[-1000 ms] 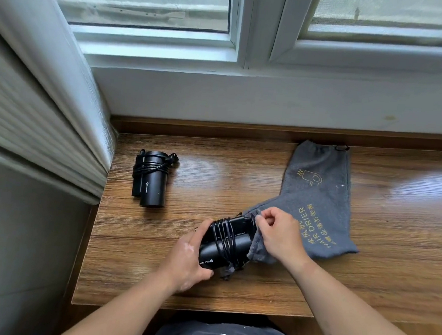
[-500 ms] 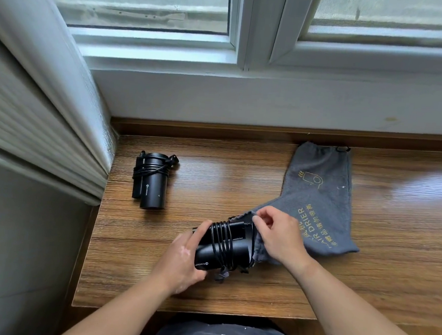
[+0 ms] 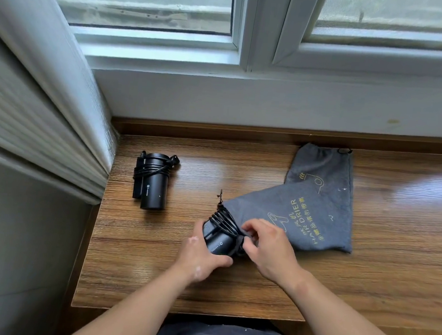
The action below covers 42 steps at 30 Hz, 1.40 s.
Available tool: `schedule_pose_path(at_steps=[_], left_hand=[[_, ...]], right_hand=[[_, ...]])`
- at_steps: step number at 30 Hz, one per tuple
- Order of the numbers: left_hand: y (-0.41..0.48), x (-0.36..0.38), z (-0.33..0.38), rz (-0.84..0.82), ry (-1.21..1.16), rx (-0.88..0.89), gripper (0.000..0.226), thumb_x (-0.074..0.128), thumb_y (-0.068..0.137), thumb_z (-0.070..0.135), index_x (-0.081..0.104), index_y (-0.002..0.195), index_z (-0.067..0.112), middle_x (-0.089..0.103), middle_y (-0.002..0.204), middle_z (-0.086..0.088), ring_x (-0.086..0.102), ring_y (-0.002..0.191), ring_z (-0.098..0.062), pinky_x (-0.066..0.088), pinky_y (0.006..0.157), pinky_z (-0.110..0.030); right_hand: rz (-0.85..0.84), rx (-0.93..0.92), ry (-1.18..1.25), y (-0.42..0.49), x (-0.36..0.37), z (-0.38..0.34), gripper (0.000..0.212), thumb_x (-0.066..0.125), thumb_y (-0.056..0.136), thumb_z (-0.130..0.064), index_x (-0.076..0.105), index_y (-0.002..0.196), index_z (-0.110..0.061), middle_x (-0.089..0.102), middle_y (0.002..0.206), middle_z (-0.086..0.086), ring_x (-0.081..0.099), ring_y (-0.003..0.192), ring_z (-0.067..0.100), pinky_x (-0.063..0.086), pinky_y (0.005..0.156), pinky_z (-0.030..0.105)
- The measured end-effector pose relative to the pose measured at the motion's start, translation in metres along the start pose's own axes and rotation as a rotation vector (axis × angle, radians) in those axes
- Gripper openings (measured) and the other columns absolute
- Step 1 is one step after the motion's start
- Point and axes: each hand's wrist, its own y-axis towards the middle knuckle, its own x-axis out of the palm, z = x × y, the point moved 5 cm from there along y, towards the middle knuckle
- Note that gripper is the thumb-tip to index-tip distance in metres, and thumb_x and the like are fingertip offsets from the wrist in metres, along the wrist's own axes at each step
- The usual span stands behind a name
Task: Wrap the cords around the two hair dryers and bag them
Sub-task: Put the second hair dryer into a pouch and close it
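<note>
While the left hand (image 3: pixel 202 255) grips the wrapped dryer (image 3: pixel 219 240), the right hand (image 3: pixel 266 247) pinches the bag (image 3: pixel 314 214) mouth; it should be held wide, cord coils clear.

- Left hand (image 3: pixel 199 256) — fingers curled in a grip, thumb on top, forearm reaching in from the near edge.
- Right hand (image 3: pixel 268 246) — fingertips pinched together, palm down, just beside the left.

Home room: wooden sill (image 3: pixel 152 281) beneath window (image 3: pixel 245 50), curtain (image 3: pixel 34 99).

wooden ledge (image 3: pixel 152 281) below a window (image 3: pixel 148 3).
</note>
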Motion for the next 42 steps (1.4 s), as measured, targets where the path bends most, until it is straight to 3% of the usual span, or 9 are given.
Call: schedule_pose_path(at_steps=[6,12,16,21,27,30,34,37,42], left_hand=[[0.000,0.005,0.013,-0.033,0.201,0.127,0.121,0.088,0.057,0.045,0.016,0.154,0.041,0.069,0.122,0.001,0.066,0.105,-0.026,0.057,0.091,-0.037],[0.013,-0.002,0.010,0.036,-0.014,0.014,0.149,0.093,0.060,0.038,-0.015,0.163,0.031,0.066,0.139,-0.007,0.066,0.120,-0.031,0.051,0.093,-0.029],[0.018,-0.010,0.008,0.065,-0.161,0.003,0.136,0.095,0.066,0.037,0.001,0.165,0.034,0.058,0.150,-0.001,0.056,0.135,-0.028,0.043,0.105,-0.029],[0.017,-0.002,0.001,0.085,-0.277,0.022,0.121,0.089,0.056,0.047,0.024,0.158,0.039,0.064,0.136,0.007,0.061,0.125,-0.018,0.047,0.107,-0.032],[0.012,0.017,-0.015,-0.067,-0.482,-0.029,0.124,0.091,0.056,0.013,0.025,0.161,0.026,0.065,0.133,-0.002,0.065,0.119,-0.019,0.050,0.109,-0.036],[0.018,0.017,-0.020,-0.108,-0.518,-0.037,0.102,0.084,0.076,-0.008,0.028,0.155,0.026,0.065,0.126,-0.005,0.069,0.109,-0.013,0.051,0.105,-0.032],[0.026,0.019,-0.018,-0.014,-0.390,-0.046,0.078,0.091,0.075,0.010,0.049,0.141,0.012,0.073,0.116,-0.005,0.074,0.102,-0.018,0.058,0.099,-0.036],[0.026,0.011,-0.008,0.168,-0.195,-0.027,0.067,0.095,0.068,0.033,0.060,0.122,0.016,0.072,0.107,-0.001,0.070,0.096,-0.022,0.056,0.090,-0.036],[0.030,-0.002,0.001,0.268,0.016,0.010,0.099,0.093,0.061,0.053,0.046,0.145,0.030,0.043,0.138,-0.002,0.045,0.132,-0.025,0.039,0.114,-0.037]], right_hand=[[-0.033,-0.085,-0.030,0.007,0.004,-0.016,0.017,0.058,0.092,-0.023,0.069,0.106,-0.024,0.068,0.103,-0.005,0.063,0.101,0.019,0.052,0.091,0.038],[-0.112,-0.237,-0.046,0.001,0.012,-0.025,0.019,0.057,0.088,-0.024,0.071,0.100,-0.027,0.069,0.098,-0.007,0.063,0.095,0.017,0.052,0.087,0.032],[-0.071,-0.164,-0.039,-0.012,0.014,-0.009,0.019,0.056,0.083,-0.021,0.065,0.098,-0.029,0.063,0.094,-0.007,0.063,0.092,0.017,0.054,0.083,0.035],[0.089,0.020,-0.048,-0.018,0.017,0.010,0.016,0.066,0.080,-0.019,0.062,0.094,-0.024,0.060,0.092,-0.006,0.061,0.089,0.018,0.053,0.080,0.035],[0.096,0.240,0.091,-0.005,0.028,0.020,0.005,0.059,0.096,-0.020,0.059,0.100,-0.017,0.066,0.099,0.003,0.062,0.096,0.028,0.048,0.085,0.038],[0.063,0.236,0.094,-0.004,0.030,0.017,0.010,0.055,0.098,-0.014,0.058,0.107,-0.016,0.073,0.101,0.009,0.065,0.097,0.035,0.044,0.078,0.038],[-0.010,0.141,0.059,-0.005,0.031,0.012,0.019,0.051,0.097,-0.007,0.061,0.112,-0.014,0.073,0.107,0.009,0.065,0.100,0.031,0.033,0.074,0.027],[-0.087,0.082,0.020,-0.008,0.034,0.012,0.018,0.052,0.097,-0.010,0.062,0.111,-0.016,0.072,0.106,0.008,0.064,0.099,0.030,0.035,0.075,0.029],[-0.109,0.093,0.002,-0.008,0.036,0.032,0.020,0.053,0.097,-0.015,0.062,0.112,-0.022,0.069,0.104,0.004,0.064,0.100,0.026,0.045,0.085,0.034]])
